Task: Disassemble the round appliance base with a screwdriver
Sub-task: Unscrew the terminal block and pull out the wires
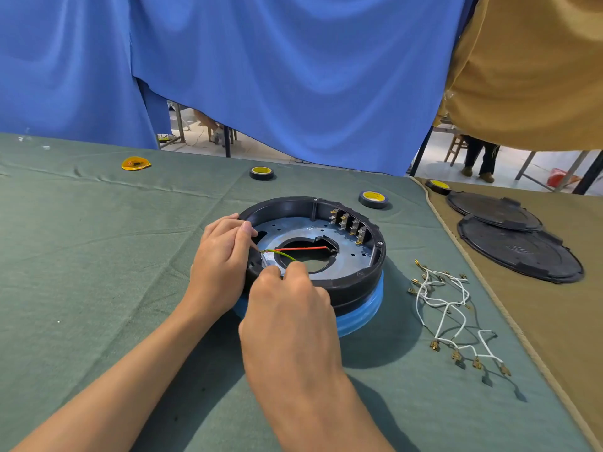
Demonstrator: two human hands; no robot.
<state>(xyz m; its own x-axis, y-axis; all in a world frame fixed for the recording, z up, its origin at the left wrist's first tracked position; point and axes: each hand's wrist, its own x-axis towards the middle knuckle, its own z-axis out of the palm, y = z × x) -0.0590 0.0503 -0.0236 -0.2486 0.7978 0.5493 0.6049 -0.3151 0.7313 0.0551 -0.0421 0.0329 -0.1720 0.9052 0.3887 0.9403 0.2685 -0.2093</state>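
The round black appliance base (352, 282) lies open side up on a blue ring, in the middle of the green cloth. Inside it is a grey metal plate (293, 228) with a central hole, a red wire (301, 248) across the hole and a green-yellow wire (282, 254). A row of brass terminals (349, 223) lines the far right wall. My left hand (222, 259) grips the base's left rim, thumb over the edge. My right hand (290, 305) is closed at the near rim, fingertips pinching the green-yellow wire's end. No screwdriver is visible.
Several white wires with brass connectors (450, 308) lie to the right of the base. Two black round covers (518, 252) rest on the tan cloth at right. Three tape rolls (261, 172) sit behind, and a yellow disc (136, 164) lies far left. Blue curtain hangs behind.
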